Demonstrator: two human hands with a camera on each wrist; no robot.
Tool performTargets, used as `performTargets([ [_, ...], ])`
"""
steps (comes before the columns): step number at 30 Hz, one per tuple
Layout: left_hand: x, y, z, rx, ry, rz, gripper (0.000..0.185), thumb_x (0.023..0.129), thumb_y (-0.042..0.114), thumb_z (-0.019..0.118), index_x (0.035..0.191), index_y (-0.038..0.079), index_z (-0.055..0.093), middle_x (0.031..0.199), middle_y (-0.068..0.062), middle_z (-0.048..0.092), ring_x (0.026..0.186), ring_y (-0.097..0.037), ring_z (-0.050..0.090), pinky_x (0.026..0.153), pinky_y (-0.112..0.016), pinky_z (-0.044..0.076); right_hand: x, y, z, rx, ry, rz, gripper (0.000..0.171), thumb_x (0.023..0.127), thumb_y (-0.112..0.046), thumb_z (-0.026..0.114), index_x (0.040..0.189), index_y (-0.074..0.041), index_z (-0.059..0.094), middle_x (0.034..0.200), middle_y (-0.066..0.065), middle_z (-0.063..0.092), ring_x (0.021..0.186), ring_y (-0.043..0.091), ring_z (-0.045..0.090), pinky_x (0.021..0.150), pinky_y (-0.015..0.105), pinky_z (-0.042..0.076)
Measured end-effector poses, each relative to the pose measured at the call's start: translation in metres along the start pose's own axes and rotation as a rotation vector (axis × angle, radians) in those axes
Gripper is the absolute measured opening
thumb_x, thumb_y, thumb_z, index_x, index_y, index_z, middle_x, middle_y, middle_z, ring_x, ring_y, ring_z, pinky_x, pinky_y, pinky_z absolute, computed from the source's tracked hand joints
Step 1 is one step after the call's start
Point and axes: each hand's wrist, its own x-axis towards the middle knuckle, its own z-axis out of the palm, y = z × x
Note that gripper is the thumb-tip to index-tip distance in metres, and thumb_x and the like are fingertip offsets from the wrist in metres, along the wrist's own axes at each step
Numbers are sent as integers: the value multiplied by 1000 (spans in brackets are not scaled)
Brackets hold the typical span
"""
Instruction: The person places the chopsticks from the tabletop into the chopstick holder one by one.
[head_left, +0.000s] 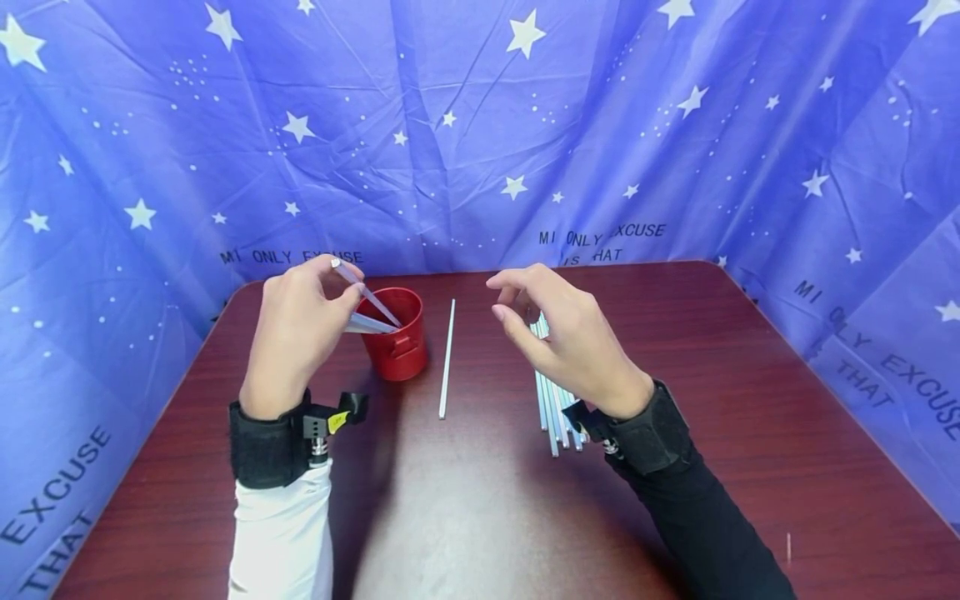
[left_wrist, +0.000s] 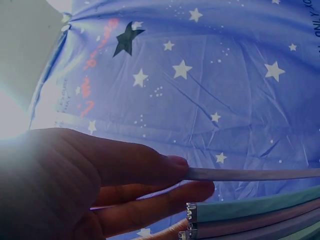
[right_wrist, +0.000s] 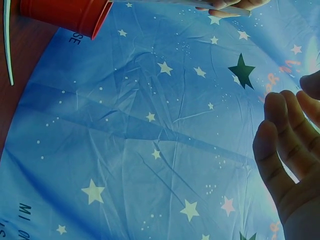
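My left hand [head_left: 296, 325] pinches the upper end of a thin silvery stick [left_wrist: 250, 174] between thumb and fingers. Its lower end reaches into a small red bucket [head_left: 397, 358] on the table. More sticks [left_wrist: 255, 209] lean out of the bucket under that hand; their tips look shiny in the left wrist view. Right of the bucket lies a single stick [head_left: 447, 358]. Above a bundle of several similar sticks [head_left: 553, 417], my right hand [head_left: 558, 337] hovers with loosely bent fingers and holds nothing. It hides the bundle's upper part.
The dark red-brown table [head_left: 465, 517] is backed and flanked by a blue curtain [head_left: 450, 150] with white stars. A small thin sliver [head_left: 788, 547] shows near the right front. Both wrists wear black straps with camera mounts.
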Motion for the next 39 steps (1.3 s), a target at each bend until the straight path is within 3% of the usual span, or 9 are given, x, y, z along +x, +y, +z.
performTargets([
  [7, 0, 0, -1, 64, -65, -24, 22, 102, 17, 63, 106, 6, 83, 100, -16, 82, 89, -35, 72, 68, -37, 47, 0, 0, 4, 2, -28, 4, 28, 97, -3, 74, 125, -1, 68, 95, 4, 67, 78, 10, 64, 70, 29, 55],
  [15, 0, -1, -3, 94, -177, -85, 27, 103, 20, 62, 107, 5, 84, 91, -14, 80, 78, -30, 60, 63, -36, 42, -1, 0, 9, 2, -46, 3, 27, 97, -4, 73, 124, -2, 68, 95, 3, 67, 81, 11, 65, 70, 27, 51],
  [18, 1, -1, -3, 89, -172, -83, 29, 104, 22, 61, 113, 5, 83, 98, -15, 80, 83, -31, 62, 66, -37, 44, -2, 0, 13, 1, -65, -1, 26, 98, -5, 73, 123, -2, 68, 96, 3, 68, 83, 11, 67, 71, 27, 54],
  [21, 1, 0, -2, 68, -124, -64, 32, 107, 26, 59, 117, 6, 82, 105, -16, 80, 93, -34, 66, 74, -42, 49, -3, -1, 21, -11, -110, -8, 23, 99, -7, 72, 122, -4, 69, 99, 2, 70, 86, 12, 69, 74, 29, 58],
  [25, 1, 2, 1, 17, -24, -40, 35, 110, 29, 55, 119, 6, 80, 103, -16, 79, 96, -35, 67, 80, -44, 49, -5, -5, 33, -23, -250, 6, 21, 102, -12, 71, 122, -8, 70, 108, 1, 71, 95, 14, 70, 83, 31, 60],
  [27, 1, 5, 3, -1, 21, -28, 34, 110, 28, 55, 118, 7, 80, 93, -16, 76, 88, -33, 64, 76, -42, 46, -7, -7, 40, -30, -338, 21, 23, 102, -14, 71, 125, -9, 70, 112, 1, 71, 97, 13, 69, 86, 32, 60],
  [30, 1, 9, 6, -28, 69, -5, 31, 109, 26, 56, 118, 7, 80, 94, -15, 76, 85, -31, 64, 75, -41, 45, -11, -8, 49, -51, -476, 47, 30, 102, -15, 71, 132, -9, 69, 119, 2, 71, 101, 14, 68, 90, 33, 60],
  [35, 0, 16, 11, -70, 80, 28, 28, 109, 22, 56, 119, 8, 79, 107, -12, 80, 83, -30, 67, 72, -40, 45, -23, -10, 68, -117, -692, 73, 44, 100, -16, 75, 142, -8, 65, 130, 7, 69, 115, 21, 68, 97, 38, 61],
  [39, -1, 20, 15, -98, 66, 59, 27, 108, 18, 56, 118, 7, 79, 113, -11, 80, 86, -31, 68, 74, -41, 47, -35, -15, 83, -163, -819, 75, 43, 102, -17, 72, 143, -8, 64, 140, 13, 67, 121, 29, 68, 99, 45, 60],
])
